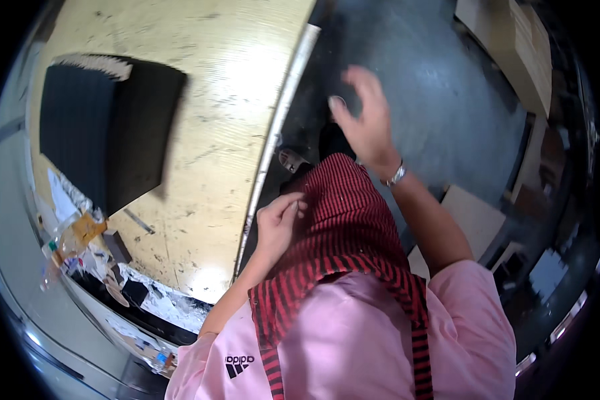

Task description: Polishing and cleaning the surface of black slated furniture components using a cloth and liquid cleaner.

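My left hand (278, 223) hangs beside the table's long edge, in front of the red and black striped apron (340, 220). Its fingers are curled in, and I see nothing in them. Out to the right, above the floor, my right hand (369, 127) is raised, its thumb and fingers apart and holding nothing. A silvery watch or bracelet (397, 175) circles that wrist. Nearest to my left hand is the pale wooden table (213, 153). On its far left side stands a thick stack of dark panels (110, 137); neither hand touches it.
A plastic bottle (63, 243), scraps and a small dark block (117, 247) crowd the table's near left corner. A thin strip (139, 221) lies near the stack. Large cardboard or board pieces (510, 50) stand at the far right, and a flat panel (470, 217) rests lower right.
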Action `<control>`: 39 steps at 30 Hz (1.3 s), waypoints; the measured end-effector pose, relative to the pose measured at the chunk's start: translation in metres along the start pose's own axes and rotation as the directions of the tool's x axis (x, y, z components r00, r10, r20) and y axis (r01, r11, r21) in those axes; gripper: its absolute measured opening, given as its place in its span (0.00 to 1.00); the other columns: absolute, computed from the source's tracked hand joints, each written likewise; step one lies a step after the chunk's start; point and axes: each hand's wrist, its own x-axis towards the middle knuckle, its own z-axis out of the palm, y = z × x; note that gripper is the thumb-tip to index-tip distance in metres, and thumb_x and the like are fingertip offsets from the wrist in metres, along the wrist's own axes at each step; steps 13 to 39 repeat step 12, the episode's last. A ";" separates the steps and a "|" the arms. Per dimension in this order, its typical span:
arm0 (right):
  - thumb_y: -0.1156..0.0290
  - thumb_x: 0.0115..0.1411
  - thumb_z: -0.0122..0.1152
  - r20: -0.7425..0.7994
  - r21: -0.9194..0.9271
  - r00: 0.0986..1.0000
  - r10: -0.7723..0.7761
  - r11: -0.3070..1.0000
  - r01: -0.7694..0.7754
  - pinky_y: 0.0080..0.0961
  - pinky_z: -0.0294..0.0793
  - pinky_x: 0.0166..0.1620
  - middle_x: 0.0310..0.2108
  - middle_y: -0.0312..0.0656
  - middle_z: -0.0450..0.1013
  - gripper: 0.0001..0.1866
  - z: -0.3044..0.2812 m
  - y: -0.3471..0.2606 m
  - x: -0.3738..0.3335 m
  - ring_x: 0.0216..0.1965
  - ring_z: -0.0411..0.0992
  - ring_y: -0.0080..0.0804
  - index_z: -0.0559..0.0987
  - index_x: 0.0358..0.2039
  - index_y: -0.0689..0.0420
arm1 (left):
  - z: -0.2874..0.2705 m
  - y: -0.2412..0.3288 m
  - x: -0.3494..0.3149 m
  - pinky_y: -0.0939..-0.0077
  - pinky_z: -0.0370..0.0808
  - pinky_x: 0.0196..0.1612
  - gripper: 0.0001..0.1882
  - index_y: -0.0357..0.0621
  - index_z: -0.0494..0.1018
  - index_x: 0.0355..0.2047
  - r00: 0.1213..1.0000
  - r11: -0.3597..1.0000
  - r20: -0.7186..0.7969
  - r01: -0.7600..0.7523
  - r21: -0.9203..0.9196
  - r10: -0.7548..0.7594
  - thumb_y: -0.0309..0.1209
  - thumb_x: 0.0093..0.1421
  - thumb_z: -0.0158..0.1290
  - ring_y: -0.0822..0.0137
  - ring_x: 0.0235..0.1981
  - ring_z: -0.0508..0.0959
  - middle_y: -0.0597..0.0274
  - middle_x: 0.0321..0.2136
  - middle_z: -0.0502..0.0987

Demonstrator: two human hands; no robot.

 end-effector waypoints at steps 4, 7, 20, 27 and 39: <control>0.69 0.57 0.64 0.359 -0.256 0.860 0.362 0.925 -0.282 0.42 0.74 0.51 0.47 0.51 0.72 0.16 -0.036 0.085 -0.148 0.48 0.72 0.55 0.75 0.43 0.63 | 0.029 -0.083 0.042 0.81 0.72 0.30 0.10 0.33 0.76 0.43 0.970 0.964 0.079 0.238 -0.120 -0.229 0.24 0.70 0.45 0.75 0.23 0.75 0.61 0.26 0.78; 0.63 0.59 0.61 0.552 -0.468 0.573 0.606 0.794 -0.388 0.44 0.73 0.52 0.47 0.57 0.73 0.19 -0.047 0.123 -0.218 0.49 0.71 0.57 0.75 0.45 0.64 | 0.033 -0.157 0.079 0.80 0.69 0.24 0.10 0.39 0.76 0.40 0.914 0.903 -0.003 0.399 -0.161 -0.405 0.30 0.71 0.46 0.75 0.19 0.73 0.64 0.21 0.77; 0.60 0.52 0.69 0.640 -0.561 0.482 0.598 0.793 -0.239 0.46 0.67 0.61 0.57 0.54 0.70 0.21 -0.056 0.200 -0.345 0.59 0.68 0.54 0.79 0.46 0.54 | 0.013 -0.281 0.187 0.78 0.73 0.26 0.09 0.42 0.75 0.45 0.813 0.900 -0.389 0.366 -0.236 -0.433 0.33 0.69 0.52 0.73 0.22 0.76 0.63 0.26 0.78; 0.60 0.52 0.69 0.640 -0.561 0.482 0.598 0.793 -0.239 0.46 0.67 0.61 0.57 0.54 0.70 0.21 -0.056 0.200 -0.345 0.59 0.68 0.54 0.79 0.46 0.54 | 0.013 -0.281 0.187 0.78 0.73 0.26 0.09 0.42 0.75 0.45 0.813 0.900 -0.389 0.366 -0.236 -0.433 0.33 0.69 0.52 0.73 0.22 0.76 0.63 0.26 0.78; 0.60 0.52 0.69 0.640 -0.561 0.482 0.598 0.793 -0.239 0.46 0.67 0.61 0.57 0.54 0.70 0.21 -0.056 0.200 -0.345 0.59 0.68 0.54 0.79 0.46 0.54 | 0.013 -0.281 0.187 0.78 0.73 0.26 0.09 0.42 0.75 0.45 0.813 0.900 -0.389 0.366 -0.236 -0.433 0.33 0.69 0.52 0.73 0.22 0.76 0.63 0.26 0.78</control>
